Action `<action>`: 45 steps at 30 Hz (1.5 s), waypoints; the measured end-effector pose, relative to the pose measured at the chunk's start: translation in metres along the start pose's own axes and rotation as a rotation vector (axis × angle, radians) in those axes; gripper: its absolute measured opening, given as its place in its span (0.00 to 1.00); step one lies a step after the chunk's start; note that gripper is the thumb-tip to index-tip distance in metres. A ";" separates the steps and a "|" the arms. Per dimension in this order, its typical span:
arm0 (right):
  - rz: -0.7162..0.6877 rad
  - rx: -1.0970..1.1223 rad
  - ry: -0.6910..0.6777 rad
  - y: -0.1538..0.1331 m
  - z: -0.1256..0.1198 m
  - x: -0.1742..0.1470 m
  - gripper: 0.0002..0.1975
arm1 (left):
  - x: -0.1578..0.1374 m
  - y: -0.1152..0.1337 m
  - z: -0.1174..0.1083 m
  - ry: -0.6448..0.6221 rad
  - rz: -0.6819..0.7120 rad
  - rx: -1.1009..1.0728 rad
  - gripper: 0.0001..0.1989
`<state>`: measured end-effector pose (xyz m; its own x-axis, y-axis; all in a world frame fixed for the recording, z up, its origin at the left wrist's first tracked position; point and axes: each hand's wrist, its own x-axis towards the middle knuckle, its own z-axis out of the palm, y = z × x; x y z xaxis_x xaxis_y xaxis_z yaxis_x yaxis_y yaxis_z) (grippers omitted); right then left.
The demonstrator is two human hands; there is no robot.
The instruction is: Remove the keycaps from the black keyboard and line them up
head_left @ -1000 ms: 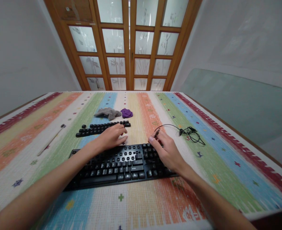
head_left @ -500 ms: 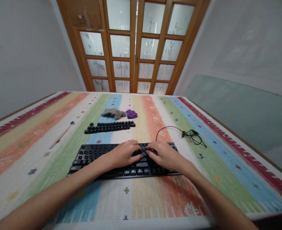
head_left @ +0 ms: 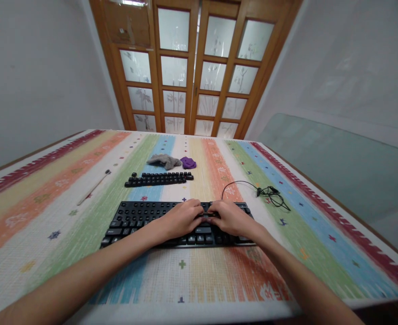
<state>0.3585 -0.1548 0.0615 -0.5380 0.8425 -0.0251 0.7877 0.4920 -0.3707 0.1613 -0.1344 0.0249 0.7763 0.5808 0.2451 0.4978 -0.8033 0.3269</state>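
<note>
A black keyboard (head_left: 131, 217) lies in front of me, with keycaps gone from its upper rows and low black key stems showing there. Over its right half, my left hand (head_left: 182, 219) rests with fingers curled and thumb drawn in. Close beside it, my right hand (head_left: 231, 216) pinches a thin, dark, slender tool (head_left: 205, 214), which lies between the two hands; its kind is too small to make out. What the left fingertips grip, if anything, is hidden. Loose black keycaps (head_left: 158, 179) stand in rows behind the keyboard.
Beyond the keycaps lie a grey cloth (head_left: 164, 161) and a purple lump (head_left: 188, 163). A thin-handled brush (head_left: 94, 187) is at the left. The coiled black cable (head_left: 271, 194) lies at the right on the striped tablecloth (head_left: 199, 280).
My hands have drawn closer together over the keyboard, and the slender tool now lies flatter between them. The whole view has shifted slightly; the loose keycaps and cloth stay in place.
</note>
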 end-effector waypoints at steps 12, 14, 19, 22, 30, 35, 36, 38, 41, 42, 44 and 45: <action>-0.171 -0.243 -0.176 0.013 -0.007 0.003 0.12 | -0.002 -0.005 0.002 0.029 0.098 -0.053 0.04; -0.181 -0.250 -0.196 0.013 -0.007 0.002 0.11 | -0.003 -0.005 0.003 0.029 0.100 -0.061 0.04; -0.224 -0.180 -0.177 0.020 -0.004 0.002 0.11 | -0.003 -0.003 0.004 0.015 0.103 -0.030 0.05; -0.258 -0.129 -0.134 0.025 0.000 0.001 0.10 | -0.003 -0.003 0.003 0.016 0.101 -0.020 0.05; -0.311 -0.087 -0.098 0.030 0.004 0.001 0.10 | -0.003 -0.003 0.004 0.044 0.119 0.002 0.07; -0.311 -0.088 -0.092 0.030 0.005 0.000 0.09 | -0.003 -0.003 0.005 0.056 0.130 0.016 0.08; -0.313 -0.083 -0.094 0.029 0.005 0.001 0.10 | -0.003 -0.003 0.005 0.056 0.129 0.015 0.08; -0.316 -0.082 -0.100 0.029 0.004 0.001 0.11 | -0.003 -0.003 0.005 0.058 0.122 0.011 0.08; -0.321 -0.078 -0.089 0.030 0.005 0.002 0.11 | -0.004 -0.003 0.006 0.065 0.112 0.006 0.08; -0.327 -0.071 -0.080 0.031 0.005 0.002 0.12 | -0.004 -0.004 0.006 0.067 0.113 0.005 0.08; -0.337 -0.059 -0.067 0.033 0.006 0.003 0.12 | -0.004 -0.004 0.007 0.077 0.117 0.003 0.09; -0.338 -0.058 -0.065 0.033 0.006 0.003 0.12 | -0.004 -0.004 0.007 0.083 0.117 0.002 0.09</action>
<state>0.3815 -0.1374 0.0438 -0.7878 0.6151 0.0304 0.5765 0.7539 -0.3152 0.1590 -0.1345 0.0161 0.7947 0.4917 0.3560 0.4063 -0.8666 0.2898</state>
